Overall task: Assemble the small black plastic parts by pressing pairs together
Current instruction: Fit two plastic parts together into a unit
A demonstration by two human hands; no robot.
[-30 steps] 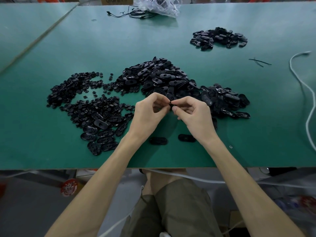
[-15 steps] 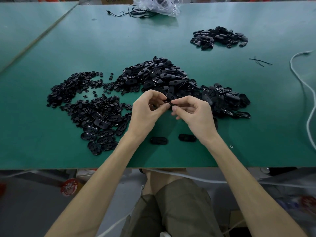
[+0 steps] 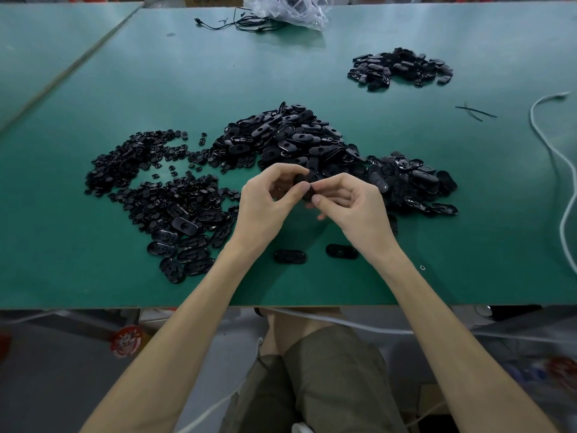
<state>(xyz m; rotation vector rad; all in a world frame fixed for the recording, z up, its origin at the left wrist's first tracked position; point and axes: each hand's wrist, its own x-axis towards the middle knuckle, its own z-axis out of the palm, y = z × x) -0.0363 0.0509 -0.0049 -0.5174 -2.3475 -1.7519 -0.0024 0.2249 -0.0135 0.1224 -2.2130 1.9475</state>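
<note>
Table (image 3: 93, 276): green work surface; we read it as the staging ground, with stock spread within the seated person's reach
Central heap (image 3: 287, 142): larger oval shells piled at mid-table, we judge so that one can be drawn easily
Left scatter (image 3: 140, 170): smaller black pieces kept apart from the shells, likely the mating halves
Far pile (image 3: 399, 67): oval parts well apart at far right; we take them for finished pairs but cannot confirm it
Front pieces: left oval (image 3: 289, 256) and right oval (image 3: 341, 251) lie flat near the table's front edge
Left hand (image 3: 265, 201): fingers curled, thumb and fingertips pinching the held part (image 3: 303, 182) from its left
Right hand (image 3: 352, 204): thumb and forefinger pinching the same part from the right, opposing the left so the squeeze closes the joint
Held part: small, dark, rounded, raised above the table between both hands; fingers hide most of it, so we cannot tell whether the pair is seated
</note>
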